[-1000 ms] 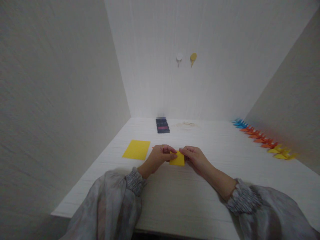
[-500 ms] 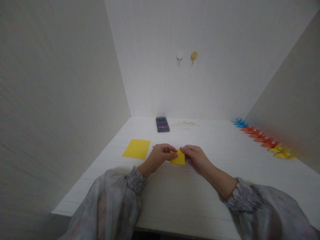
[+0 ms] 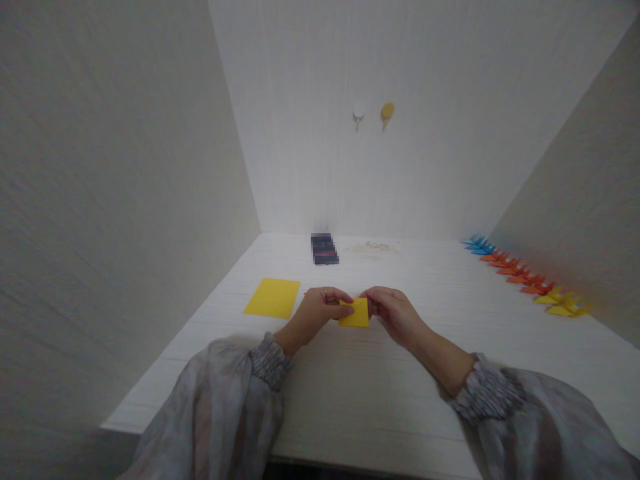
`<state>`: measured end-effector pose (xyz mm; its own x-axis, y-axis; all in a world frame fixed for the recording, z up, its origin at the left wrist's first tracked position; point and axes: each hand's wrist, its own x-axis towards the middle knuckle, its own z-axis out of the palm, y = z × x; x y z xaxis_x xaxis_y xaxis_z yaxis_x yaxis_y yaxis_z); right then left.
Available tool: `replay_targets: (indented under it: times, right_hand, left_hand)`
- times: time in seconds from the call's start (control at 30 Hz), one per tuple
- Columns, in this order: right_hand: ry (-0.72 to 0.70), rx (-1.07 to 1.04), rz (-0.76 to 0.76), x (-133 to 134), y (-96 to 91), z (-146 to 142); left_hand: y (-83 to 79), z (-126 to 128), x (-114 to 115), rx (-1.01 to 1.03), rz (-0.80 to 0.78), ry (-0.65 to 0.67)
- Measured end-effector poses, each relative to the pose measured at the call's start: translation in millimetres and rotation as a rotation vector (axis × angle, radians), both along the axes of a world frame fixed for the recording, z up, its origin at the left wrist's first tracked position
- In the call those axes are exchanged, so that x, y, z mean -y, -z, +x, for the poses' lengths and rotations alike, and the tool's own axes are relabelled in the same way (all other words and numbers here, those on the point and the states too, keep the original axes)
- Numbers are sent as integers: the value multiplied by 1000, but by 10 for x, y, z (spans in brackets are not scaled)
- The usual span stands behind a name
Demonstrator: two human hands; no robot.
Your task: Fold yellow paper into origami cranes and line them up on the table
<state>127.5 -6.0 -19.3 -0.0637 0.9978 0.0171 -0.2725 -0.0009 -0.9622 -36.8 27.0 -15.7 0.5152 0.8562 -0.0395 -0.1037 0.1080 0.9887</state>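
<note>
- White walls with a faint streaky grain enclose a white table (image 3: 380,407) of similar grain on the left, right and far sides.
- A small yellow folded-paper square (image 3: 356,318) is held at the middle of the table's width, between both hands; whether it touches the surface cannot be told.
- Its face is smooth and matte with crisp, straight edges; the near edge runs left to right. The sides look about equal, so a long axis cannot be told.
- The left hand (image 3: 315,312) pinches its left part, thumb on top, fingers closed behind.
- The right hand (image 3: 400,315) has curled fingers at its far right corner; how firmly they grip cannot be told.
- Both sleeves are grey, sheer cloth with gathered cuffs (image 3: 490,397).
- A flat yellow square paper sheet (image 3: 273,298) lies left of the left hand.
- Farther off lies a dark, pixelated rectangular object (image 3: 325,250).
- Pointed folded-paper figures (image 3: 537,287), blue, orange and yellow, line the right side, blue farthest.
</note>
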Motion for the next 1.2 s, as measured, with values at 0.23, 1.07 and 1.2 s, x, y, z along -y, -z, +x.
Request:
replay_targets:
  times: [0.23,1.07,1.2]
  right_hand:
    - [-8,32,22,2,29,24]
    - [-16,-58,17,2,21,4]
    - [-24,-41,12,-3,28,10]
  left_hand:
    - [-9,5,5,11,12,4]
    - [-5,-8,6,25,30,33]
    - [2,-7,3,-1,39,22]
